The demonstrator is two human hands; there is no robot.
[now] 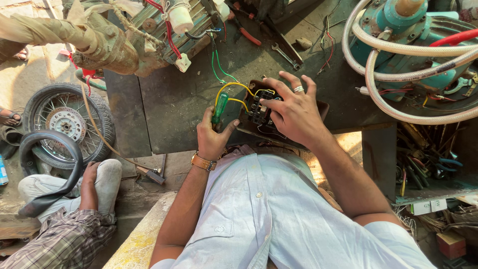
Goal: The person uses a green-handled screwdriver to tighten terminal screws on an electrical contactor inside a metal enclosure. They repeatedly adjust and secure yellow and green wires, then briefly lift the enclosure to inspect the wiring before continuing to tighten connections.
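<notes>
Head view — left hand (pixel 213 137) gripping screwdriver (pixel 219 108)

Left hand (pixel 211 137) fisted (thumb out), right hand (pixel 294 112) splayed, pressing down.

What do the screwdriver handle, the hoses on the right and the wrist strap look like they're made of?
Screwdriver handle: translucent green plastic, glossy, held in the left hand. Hoses: pale, flexible plastic or rubber, coiled in smooth loops. Wrist strap: tan, matte, probably leather.
</notes>
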